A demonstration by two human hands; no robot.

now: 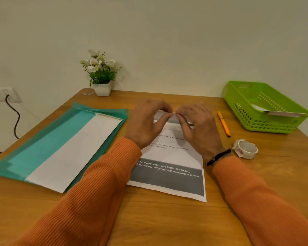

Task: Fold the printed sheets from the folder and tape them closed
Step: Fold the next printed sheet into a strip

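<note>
Potted plant [101,73] (white flowers); green basket [245,110]; orange pen [224,124].

Wooden table [167,224] with folder [43,139], printed sheet [169,174], pen [224,124], tape roll [246,149], basket [245,110], potted plant [101,73].

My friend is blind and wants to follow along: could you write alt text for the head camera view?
Both hands, left hand and right hand, pinch the far edge of a printed sheet on a wooden table, starting a fold. A teal folder holding more paper lies to the left; a pen, tape roll and green basket sit to the right.
</note>
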